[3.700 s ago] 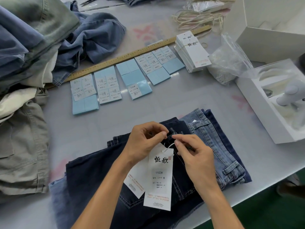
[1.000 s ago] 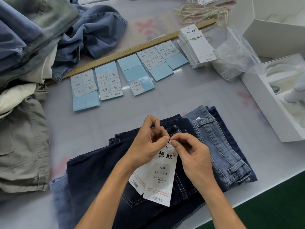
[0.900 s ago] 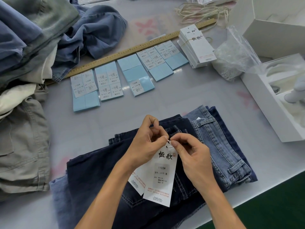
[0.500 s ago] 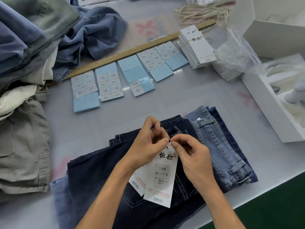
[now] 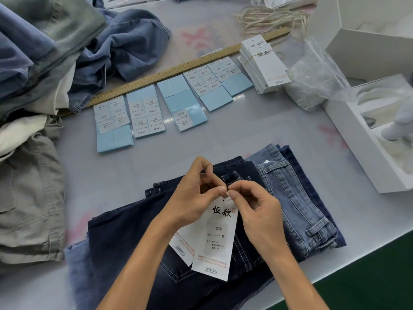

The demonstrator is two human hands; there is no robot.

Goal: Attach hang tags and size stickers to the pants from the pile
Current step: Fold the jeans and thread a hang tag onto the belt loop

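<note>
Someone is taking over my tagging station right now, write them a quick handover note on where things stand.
Left hand and right hand both pinch the string at the top of the white paper hang tags, at the waistband of the dark navy jeans.
The tag already carries an M size sticker.
Left: finish fastening the string, then tag the heap of unprocessed pants.
Spare tied bundle of tags and blue sticker sheets lie by the wooden ruler.

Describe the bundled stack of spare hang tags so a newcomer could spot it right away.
Follow the long wooden ruler toward its far right end. Just below it, right of the row of blue sticker sheets, sits the stack of hang tags: tall white cards, brush-lettered on top, the only pile bound by a thin band.
</note>
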